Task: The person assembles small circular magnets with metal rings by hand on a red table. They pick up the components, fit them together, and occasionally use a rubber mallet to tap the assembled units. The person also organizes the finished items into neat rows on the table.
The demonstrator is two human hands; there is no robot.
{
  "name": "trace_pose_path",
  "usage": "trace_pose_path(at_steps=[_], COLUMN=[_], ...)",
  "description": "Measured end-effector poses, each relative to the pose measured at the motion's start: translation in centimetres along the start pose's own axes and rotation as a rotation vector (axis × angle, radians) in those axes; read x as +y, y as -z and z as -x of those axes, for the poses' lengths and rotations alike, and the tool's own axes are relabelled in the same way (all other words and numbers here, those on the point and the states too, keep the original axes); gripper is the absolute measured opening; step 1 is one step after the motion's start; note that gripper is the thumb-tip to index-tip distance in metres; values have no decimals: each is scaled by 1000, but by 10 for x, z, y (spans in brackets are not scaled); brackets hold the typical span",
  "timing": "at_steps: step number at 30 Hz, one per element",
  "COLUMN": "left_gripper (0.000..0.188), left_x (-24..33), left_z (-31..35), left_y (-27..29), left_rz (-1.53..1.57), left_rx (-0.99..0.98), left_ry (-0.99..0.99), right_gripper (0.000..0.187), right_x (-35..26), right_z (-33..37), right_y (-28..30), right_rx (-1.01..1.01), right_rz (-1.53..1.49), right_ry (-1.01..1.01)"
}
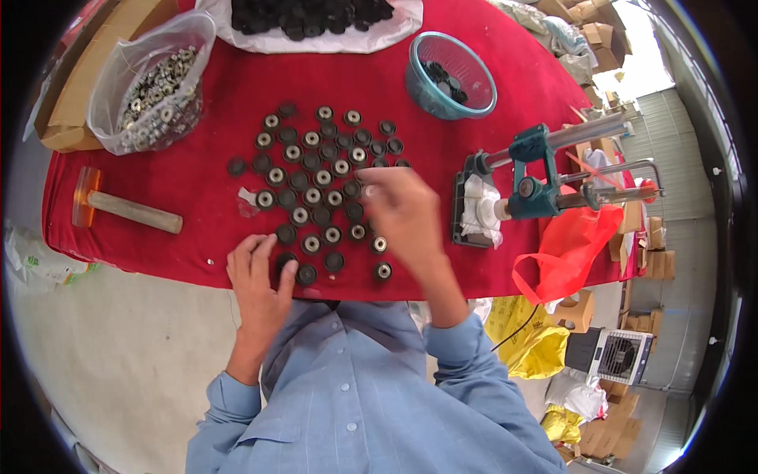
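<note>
Several black round caps (pixel 286 234) lie in loose rows on the red-covered table, many with a ring-shaped metal bearing (pixel 313 243) in the middle. At the near edge of this group, my left hand (pixel 259 276) has its thumb and fingers closed around a dark cap (pixel 283 260), partly covered by them. My right hand (pixel 404 217) is over the right side of the group, smeared by motion. Its fingertips are close to a small shiny piece (pixel 369 191); whether they grip it is unclear.
A hammer (pixel 130 209) lies at left, below a clear bag (pixel 150 110) of metal bearings. A teal basket (pixel 450 79) and a white sack (pixel 316 43) hold black parts. At right stands a green hand press (pixel 537 193) beside a red bag (pixel 572 253).
</note>
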State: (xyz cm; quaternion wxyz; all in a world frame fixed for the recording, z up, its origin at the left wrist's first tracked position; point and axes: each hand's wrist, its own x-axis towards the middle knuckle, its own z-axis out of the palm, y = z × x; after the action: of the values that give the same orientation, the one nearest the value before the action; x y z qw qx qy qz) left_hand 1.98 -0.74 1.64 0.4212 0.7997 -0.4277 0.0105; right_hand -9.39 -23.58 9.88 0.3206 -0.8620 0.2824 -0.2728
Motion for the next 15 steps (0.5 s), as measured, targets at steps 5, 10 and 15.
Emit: trace_pose_path(at_steps=[5,10,15], left_gripper=[39,35,33], left_x=[7,32,53], left_z=[-7,-18,-19], left_y=[-1,-12,-21], left_rz=[-46,-65,-102], left_rx=[42,67,5], left_ry=[57,95,58], right_gripper=[28,31,20], right_x=[84,104,107], right_z=[29,22,28], right_y=[34,22,45], right_rx=[73,-4,67], right_rz=[139,179,-110], right_ry=[-225,-179,-340])
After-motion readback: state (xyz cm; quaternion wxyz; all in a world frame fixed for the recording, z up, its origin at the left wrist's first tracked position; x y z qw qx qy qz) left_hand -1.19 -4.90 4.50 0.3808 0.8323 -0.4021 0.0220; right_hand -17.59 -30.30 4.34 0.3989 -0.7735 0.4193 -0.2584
